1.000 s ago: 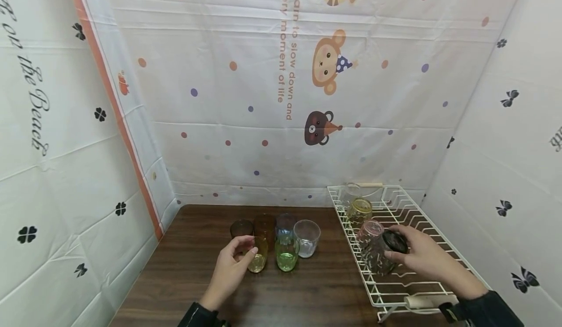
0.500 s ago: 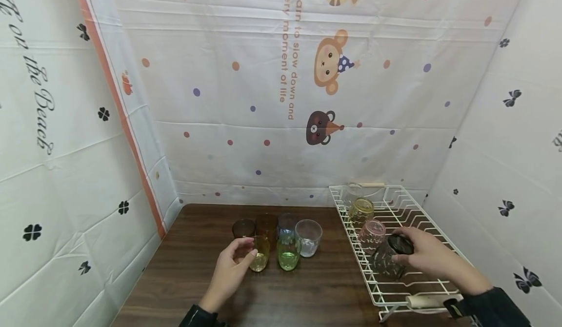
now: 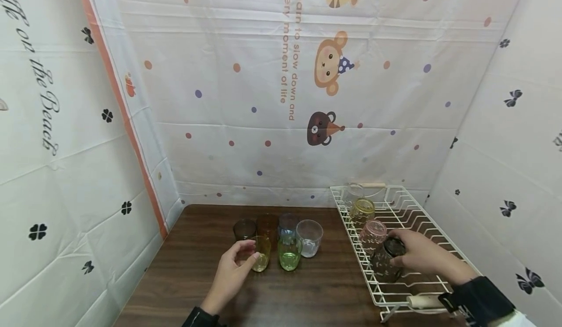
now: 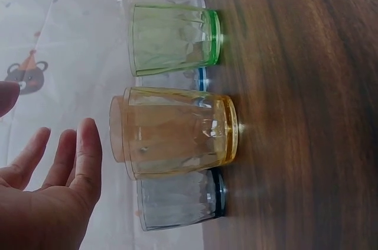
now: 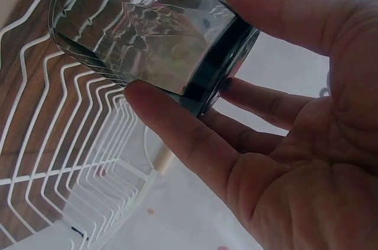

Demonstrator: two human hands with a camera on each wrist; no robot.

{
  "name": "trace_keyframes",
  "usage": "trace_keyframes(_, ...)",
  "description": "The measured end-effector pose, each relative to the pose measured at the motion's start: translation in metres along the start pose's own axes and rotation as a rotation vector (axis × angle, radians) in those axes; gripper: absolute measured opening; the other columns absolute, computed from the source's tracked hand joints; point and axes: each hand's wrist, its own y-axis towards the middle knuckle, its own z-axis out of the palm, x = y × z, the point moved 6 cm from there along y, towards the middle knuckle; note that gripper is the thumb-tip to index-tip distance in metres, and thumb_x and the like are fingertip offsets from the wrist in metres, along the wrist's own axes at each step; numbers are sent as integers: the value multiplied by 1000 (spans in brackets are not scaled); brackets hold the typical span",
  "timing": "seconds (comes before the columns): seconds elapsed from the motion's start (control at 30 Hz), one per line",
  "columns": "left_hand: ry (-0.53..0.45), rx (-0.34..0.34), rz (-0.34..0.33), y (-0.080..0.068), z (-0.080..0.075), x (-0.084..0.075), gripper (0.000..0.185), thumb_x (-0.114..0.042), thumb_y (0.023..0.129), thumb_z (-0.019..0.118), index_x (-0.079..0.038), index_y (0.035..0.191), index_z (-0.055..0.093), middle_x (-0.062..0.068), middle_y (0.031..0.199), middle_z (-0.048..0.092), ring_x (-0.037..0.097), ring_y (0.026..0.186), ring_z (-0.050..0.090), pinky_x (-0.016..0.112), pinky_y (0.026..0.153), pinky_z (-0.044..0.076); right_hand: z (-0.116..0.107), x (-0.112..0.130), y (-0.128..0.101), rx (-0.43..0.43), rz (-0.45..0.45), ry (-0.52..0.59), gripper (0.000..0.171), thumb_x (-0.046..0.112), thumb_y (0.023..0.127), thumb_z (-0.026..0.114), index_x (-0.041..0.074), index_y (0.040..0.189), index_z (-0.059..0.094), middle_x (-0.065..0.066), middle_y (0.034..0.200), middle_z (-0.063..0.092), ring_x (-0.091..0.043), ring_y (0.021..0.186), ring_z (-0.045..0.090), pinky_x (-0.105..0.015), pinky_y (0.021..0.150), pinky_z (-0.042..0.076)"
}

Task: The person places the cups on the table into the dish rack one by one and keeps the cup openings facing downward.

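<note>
My right hand [image 3: 419,256] pinches a smoky grey glass [image 3: 383,267] near its dark base. The glass is mouth down and slightly tilted at the wire rack, just in front of an upturned pink glass [image 3: 373,233]. In the right wrist view, thumb and fingers spread around the thick base of the grey glass [image 5: 159,37]; whether its rim touches the wires cannot be told. My left hand [image 3: 230,271] hovers by a yellow glass [image 3: 262,257] standing on the table. In the left wrist view, its loosely bent fingers [image 4: 88,155] stay apart from the yellow glass [image 4: 183,138].
A green glass [image 3: 289,256], a clear glass [image 3: 310,236], a blue glass [image 3: 287,222], an amber glass [image 3: 267,223] and a dark glass [image 3: 244,229] stand grouped on the wooden table [image 3: 307,297]. The white rack [image 3: 373,293] also holds an upturned yellow glass [image 3: 362,212] and a clear one [image 3: 352,194].
The grey glass has shifted a little to the right and away from the pink glass, and now stands more upright in my right hand. My left hand has barely moved.
</note>
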Motion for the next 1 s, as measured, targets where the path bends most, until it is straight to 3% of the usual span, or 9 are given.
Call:
trace_keyframes(0.3, 0, -24, 5, -1, -2, 3, 32, -21, 100, 77, -9, 129, 70, 12, 127, 73, 17, 110, 69, 23, 82, 58, 0, 5, 5, -18, -16, 8, 64, 17, 78, 91, -6, 131, 63, -11, 107, 73, -28, 100, 70, -51, 85, 58)
trace_keyframes(0.6, 6, -17, 8, 2, 0, 2, 35, -19, 99, 77, -5, 130, 69, 13, 126, 73, 18, 110, 69, 23, 82, 58, 2, 4, 5, -1, -11, 27, 68, 18, 80, 91, -8, 136, 60, -12, 109, 73, -27, 99, 70, -48, 84, 58)
trace_keyframes(0.67, 4, -17, 7, 3, 0, 1, 35, -18, 99, 77, -5, 130, 69, 15, 127, 73, 23, 112, 69, 24, 83, 58, 3, 4, 6, 2, -13, 20, 71, 19, 82, 90, -9, 139, 58, -14, 111, 73, -29, 101, 71, -50, 86, 58)
trace_keyframes(0.9, 27, -22, 4, 1, 1, 2, 37, -17, 96, 81, -7, 130, 69, 15, 129, 72, 18, 112, 68, 24, 85, 58, 7, 4, 3, 17, -15, -42, 81, 26, 86, 88, -16, 145, 50, -33, 128, 67, -45, 114, 70, -62, 97, 56)
trace_keyframes(1.0, 57, -21, 9, 1, 2, 3, 40, -16, 96, 81, -5, 132, 68, 17, 132, 71, 23, 114, 69, 24, 86, 58, 8, 4, 1, 13, -10, -63, 83, 28, 87, 88, -16, 145, 50, -37, 131, 65, -48, 116, 68, -63, 98, 55)
